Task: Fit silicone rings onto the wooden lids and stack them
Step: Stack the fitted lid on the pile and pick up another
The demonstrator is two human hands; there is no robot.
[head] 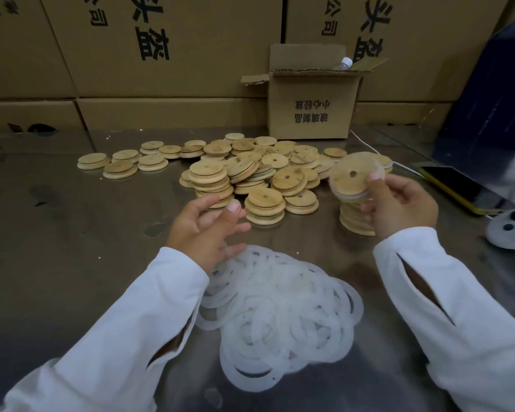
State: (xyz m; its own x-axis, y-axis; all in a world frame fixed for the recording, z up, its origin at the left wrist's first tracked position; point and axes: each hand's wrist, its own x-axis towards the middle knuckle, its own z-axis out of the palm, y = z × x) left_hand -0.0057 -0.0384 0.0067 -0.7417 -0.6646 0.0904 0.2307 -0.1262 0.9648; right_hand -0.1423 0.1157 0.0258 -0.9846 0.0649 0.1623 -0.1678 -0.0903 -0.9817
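My right hand (399, 203) pinches a round wooden lid (351, 178) with a centre hole and a translucent silicone ring around its edge, held above a short stack of lids (356, 223). My left hand (211, 230) hovers with relaxed fingers, holding nothing, between the big pile of loose wooden lids (250, 171) and the heap of white silicone rings (280, 310) on the metal table (72, 233).
An open cardboard box (312, 105) stands behind the lids, with large cartons stacked along the back. A phone in a yellow case (455, 188) and a white round device (509, 230) lie at the right. A few lids (119, 165) lie scattered at the left.
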